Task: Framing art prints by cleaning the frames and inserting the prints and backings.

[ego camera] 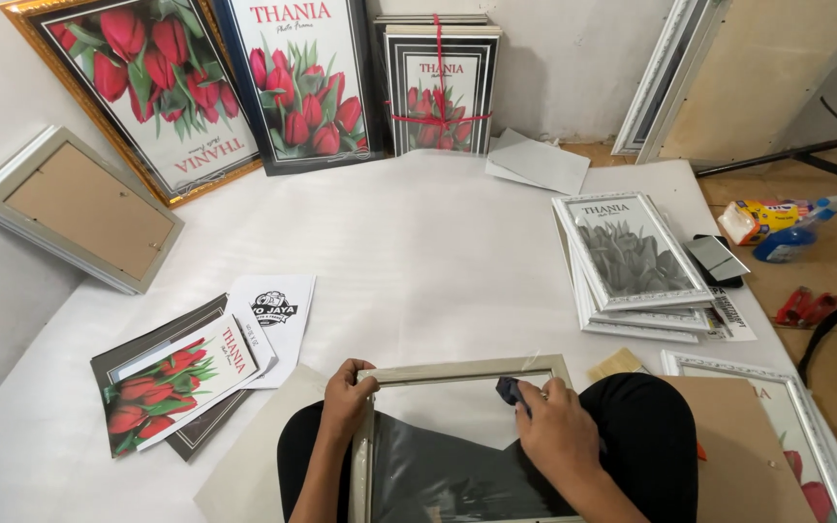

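A pale silver picture frame (465, 369) with glass rests on my lap at the bottom centre, its top edge pointing away from me. My left hand (346, 400) grips the frame's upper left corner. Pressed on the glass near the upper right corner is my right hand (556, 433), closed around a small dark cloth (510, 389). The glass reflects dark shapes below my hands.
A stack of silver frames (632, 261) lies right, tulip prints (181, 378) and a paper sheet (278, 315) left. Larger framed tulip pictures (307, 77) lean on the wall. A spray bottle (796, 237) and red tool (801, 307) lie on the floor right.
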